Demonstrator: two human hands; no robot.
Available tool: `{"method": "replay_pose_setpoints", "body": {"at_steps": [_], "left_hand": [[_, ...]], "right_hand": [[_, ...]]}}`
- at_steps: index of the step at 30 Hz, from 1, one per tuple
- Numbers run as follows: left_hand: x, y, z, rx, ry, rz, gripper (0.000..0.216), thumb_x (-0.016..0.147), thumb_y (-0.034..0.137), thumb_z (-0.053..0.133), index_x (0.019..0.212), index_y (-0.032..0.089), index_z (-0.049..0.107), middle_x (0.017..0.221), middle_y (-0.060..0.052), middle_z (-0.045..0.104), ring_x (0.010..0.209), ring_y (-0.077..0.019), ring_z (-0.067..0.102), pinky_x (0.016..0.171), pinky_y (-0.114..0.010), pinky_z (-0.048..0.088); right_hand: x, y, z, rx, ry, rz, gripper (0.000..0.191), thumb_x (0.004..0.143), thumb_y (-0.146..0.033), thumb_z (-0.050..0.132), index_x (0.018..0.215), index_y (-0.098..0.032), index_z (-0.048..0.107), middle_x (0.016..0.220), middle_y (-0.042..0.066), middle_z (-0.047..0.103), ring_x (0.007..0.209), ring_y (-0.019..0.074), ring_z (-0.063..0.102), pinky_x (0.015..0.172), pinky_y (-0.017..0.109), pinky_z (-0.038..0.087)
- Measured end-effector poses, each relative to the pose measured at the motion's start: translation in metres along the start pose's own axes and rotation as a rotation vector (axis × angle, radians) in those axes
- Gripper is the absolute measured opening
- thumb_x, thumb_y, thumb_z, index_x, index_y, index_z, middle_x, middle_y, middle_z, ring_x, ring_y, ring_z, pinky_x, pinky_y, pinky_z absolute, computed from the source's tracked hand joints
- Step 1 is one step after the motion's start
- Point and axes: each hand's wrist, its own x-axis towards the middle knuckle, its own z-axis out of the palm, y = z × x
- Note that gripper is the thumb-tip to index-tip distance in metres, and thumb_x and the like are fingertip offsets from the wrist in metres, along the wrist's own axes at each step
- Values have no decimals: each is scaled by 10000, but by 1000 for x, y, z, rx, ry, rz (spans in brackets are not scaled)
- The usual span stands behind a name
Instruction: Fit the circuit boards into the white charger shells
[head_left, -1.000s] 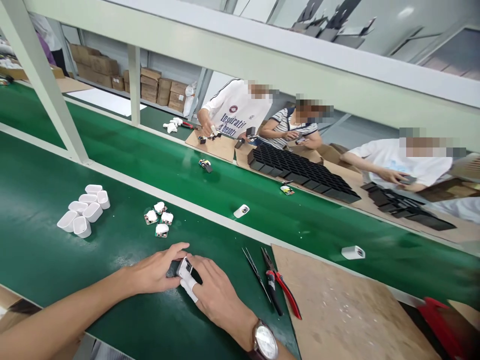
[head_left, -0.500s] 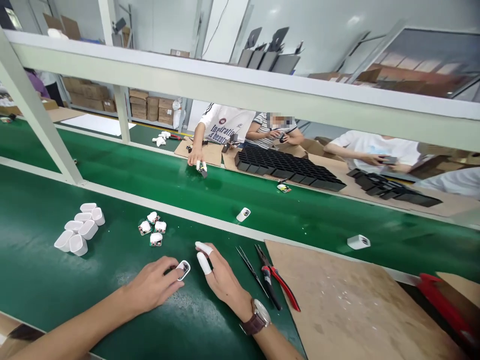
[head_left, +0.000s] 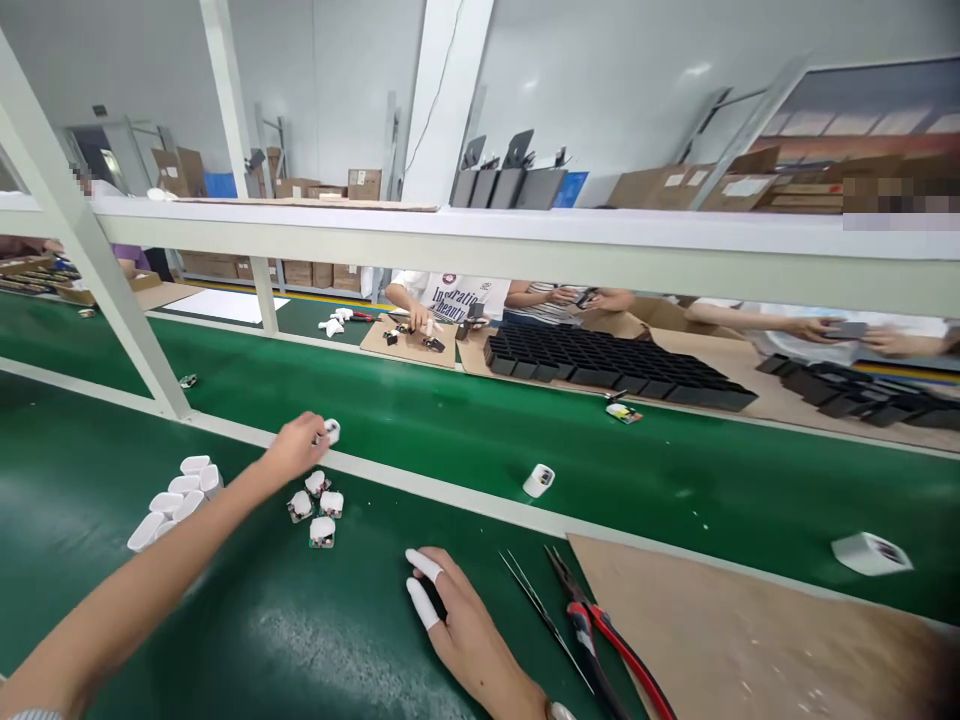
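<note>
My left hand [head_left: 297, 446] is stretched forward over the white rail, its fingers closed on a small white charger housing [head_left: 331, 431] at the edge of the moving green belt. My right hand [head_left: 459, 622] lies flat and open on the green mat near me, with white finger cots on two fingers and nothing in it. Just below my left hand sit several small white parts on circuit boards [head_left: 316, 504]. A cluster of empty white shells [head_left: 175, 498] lies to the left of my left forearm.
Tweezers [head_left: 539, 614] and red-handled pliers [head_left: 606, 648] lie right of my right hand, beside a brown board [head_left: 750, 640]. Two white housings [head_left: 538, 480] [head_left: 870, 553] ride the belt. Across it, people work beside black trays [head_left: 615, 362]. A white frame post [head_left: 97, 270] stands at left.
My left hand lifted the white housing off the mat and carried it forward to the belt's edge. My right hand let go and stayed flat. The view tilted upward.
</note>
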Motion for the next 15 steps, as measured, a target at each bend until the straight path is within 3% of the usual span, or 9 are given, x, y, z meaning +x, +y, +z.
{"method": "replay_pose_setpoints", "body": {"at_steps": [2,4,7,9,11,13,15], "left_hand": [[22,-34,-4,27,13,-95,130,919,210,548,863,171,659,939,-128,700,854,-267,690,835,-394,559],[27,-57,-3,34,-1,-131,101,898,233,600,911,180,685,970,-121,733,899,-278,706,854,-383,562],[10,-74,-9,47,2,-143,287,896,329,658,1150,198,685,1206,-117,733,1119,-300,684,975,-388,543],[-11,-81,-25,79,34,-170,379,924,413,636,1228,187,654,1284,-131,702,1210,-320,642,1023,-427,526],[-38,-85,-51,112,63,-191,361,938,484,615,1128,183,676,1242,-144,706,1217,-341,625,1029,-463,520],[-68,-84,-73,141,81,-164,361,916,556,639,908,198,684,1139,-144,721,1172,-359,633,1028,-488,517],[-90,-78,-79,176,117,-97,419,909,601,659,788,200,666,1070,-128,719,1123,-356,649,1024,-502,522]], "right_hand": [[1,0,1,-36,1,-9,359,1067,-215,473,1422,-223,529,1284,151,647,1116,247,713,963,421,636],[9,-4,1,-66,-12,-32,369,1057,-202,482,1422,-229,532,1272,144,658,1121,257,710,952,435,643],[38,-11,9,-73,-72,-119,415,1039,-163,492,1449,-224,521,1336,146,646,1182,267,679,998,464,621],[66,-15,22,-62,-125,-199,496,1008,-94,478,1489,-214,495,1434,147,606,1276,275,629,1068,492,576],[91,-19,39,-53,-183,-264,609,943,-10,457,1524,-195,467,1533,143,539,1389,278,546,1133,502,521],[106,-23,51,-49,-242,-303,665,886,30,467,1523,-160,466,1569,146,506,1447,269,485,1161,477,487],[107,-25,54,-71,-295,-313,596,880,5,521,1460,-134,524,1504,150,570,1399,261,522,1133,434,495]]}}
